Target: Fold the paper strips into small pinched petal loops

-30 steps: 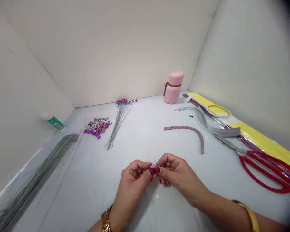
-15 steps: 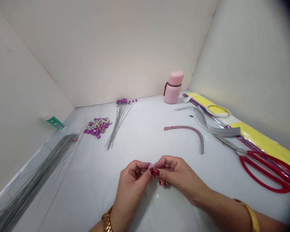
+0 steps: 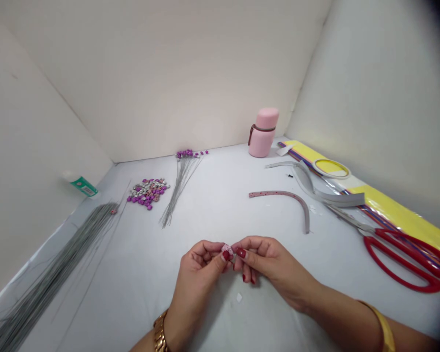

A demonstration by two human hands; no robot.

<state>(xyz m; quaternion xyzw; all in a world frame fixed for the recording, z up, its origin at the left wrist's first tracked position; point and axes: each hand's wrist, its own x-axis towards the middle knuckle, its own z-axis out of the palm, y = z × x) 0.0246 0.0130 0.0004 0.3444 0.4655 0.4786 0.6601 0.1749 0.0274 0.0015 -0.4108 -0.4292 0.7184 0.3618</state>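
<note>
My left hand (image 3: 201, 269) is closed, its thumb and forefinger pinching a small pink-and-white folded paper star (image 3: 227, 250) above the tabletop. My right hand (image 3: 262, 256) has its thumb and forefinger closed at the right edge of the same star; its other fingers curl underneath. Fingertips hide part of the star, so its full shape is not clear. Just below the hands, a tiny white paper scrap (image 3: 239, 297) lies on the table. Beyond them rests a curved pink patterned paper strip (image 3: 278, 193).
A pile of small purple, silver and pink stars (image 3: 147, 193) lies left of purple-tipped wires (image 3: 179, 183). Long grey wires (image 3: 58, 274) run along the left. At right are red-handled scissors (image 3: 399, 261), grey strips (image 3: 330, 196), a tape roll (image 3: 331, 168), yellow sheets (image 3: 399, 210); behind, a pink flask (image 3: 263, 134).
My left hand has shifted slightly left with the star, showing more of it. The right thumb has drawn back a little from the left thumb.
</note>
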